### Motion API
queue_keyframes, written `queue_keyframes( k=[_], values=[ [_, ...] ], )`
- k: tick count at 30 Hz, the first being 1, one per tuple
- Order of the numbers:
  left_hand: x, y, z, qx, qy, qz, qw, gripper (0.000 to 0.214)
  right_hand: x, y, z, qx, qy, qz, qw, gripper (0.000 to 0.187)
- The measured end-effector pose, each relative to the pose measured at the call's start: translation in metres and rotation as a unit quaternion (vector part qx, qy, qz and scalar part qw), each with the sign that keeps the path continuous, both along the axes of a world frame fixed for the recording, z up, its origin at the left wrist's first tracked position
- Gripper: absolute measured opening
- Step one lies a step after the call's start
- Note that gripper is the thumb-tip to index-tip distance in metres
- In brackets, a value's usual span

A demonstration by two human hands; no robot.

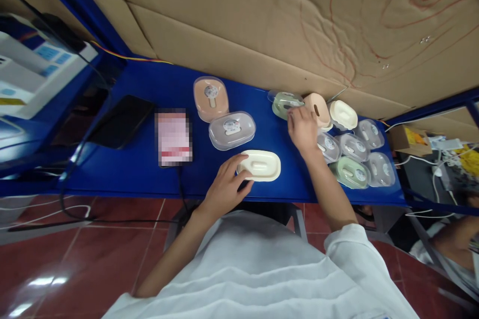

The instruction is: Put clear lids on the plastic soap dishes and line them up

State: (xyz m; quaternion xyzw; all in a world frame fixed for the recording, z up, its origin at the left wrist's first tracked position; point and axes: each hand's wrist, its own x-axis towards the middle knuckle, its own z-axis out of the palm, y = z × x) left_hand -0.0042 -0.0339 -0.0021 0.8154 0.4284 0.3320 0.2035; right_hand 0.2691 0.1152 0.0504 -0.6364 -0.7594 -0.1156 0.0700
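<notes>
My left hand [230, 182] grips the left end of a cream oval soap box [260, 165] by the table's front edge, thumb in front and fingers behind. Farther back, my right hand [304, 129] reaches over with bent, closed fingertips at the right edge of a green soap box [282, 104] that has a clear lid. Whatever those fingertips pinch is hidden. Just right of them a peach soap box [317, 108] leans beside another cream one [343, 114]. A peach box with a clear lid [210, 98] and a greyish lidded box [232, 130] lie behind my left hand.
Several lidded boxes, among them a green one [351, 172], cluster at the blue table's [284, 187] right end. On the left lie a blurred-out phone-like device [174, 137] with a cable and a black flat object [119, 120]. A cardboard wall [232, 25] stands behind.
</notes>
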Motion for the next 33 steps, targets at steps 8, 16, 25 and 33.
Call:
queue_keyframes(
  k=[8, 16, 25, 33],
  values=[
    [0.000, 0.000, 0.001, -0.008, 0.006, 0.005, 1.000, 0.009, -0.008, -0.015, -0.024, -0.052, -0.034, -0.021, 0.998, 0.054],
    [0.001, 0.000, -0.002, -0.005, 0.005, 0.007, 1.000, 0.006, 0.033, 0.004, 0.008, 0.001, 0.023, -0.208, 0.978, 0.056],
    [-0.001, -0.001, -0.010, -0.040, -0.033, 0.005, 0.999, 0.028, 0.029, -0.054, 0.030, 0.055, 0.124, -0.036, 0.990, 0.040],
    [-0.003, 0.000, -0.013, 0.042, -0.008, 0.010, 0.999, 0.058, -0.017, -0.176, -0.020, -0.063, 0.139, 0.250, 0.956, 0.044]
  ],
)
